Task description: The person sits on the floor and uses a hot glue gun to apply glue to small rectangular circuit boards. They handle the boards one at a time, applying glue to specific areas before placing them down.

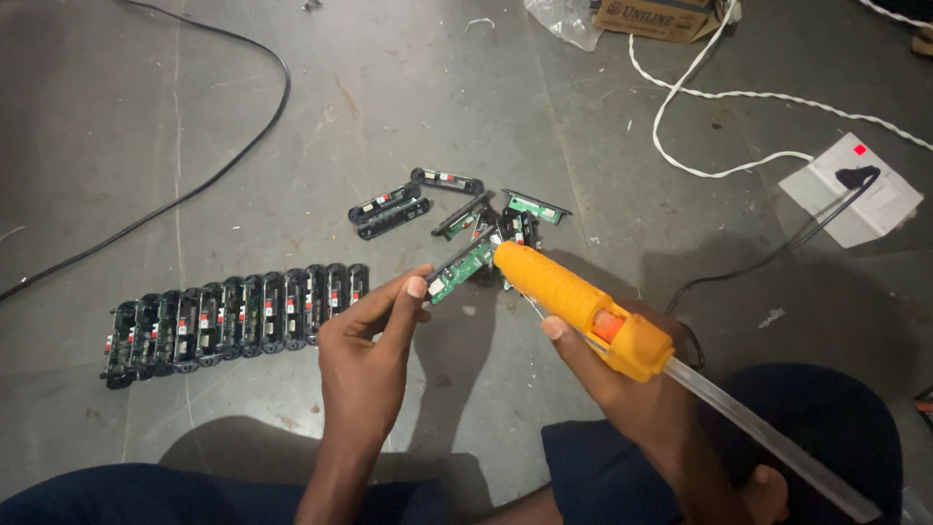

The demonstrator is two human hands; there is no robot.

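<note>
My left hand (374, 340) pinches a small green circuit board in a black frame (459, 270) between thumb and fingers, holding it up over the floor. My right hand (632, 384) grips a yellow glue gun (573, 301), and a clear glue stick (768, 437) runs out of its back. The gun's nozzle end touches the board's right end. Just beyond, several loose boards (457, 204) of the same kind lie in a small scatter on the grey floor (408, 107).
A tidy row of several boards (233, 321) lies side by side at the left. A black cable (194, 185) curves across the far left. At the right, a white cord (709, 92) and a white socket box (850, 190); a cardboard box (656, 17) at the top. My knees fill the bottom edge.
</note>
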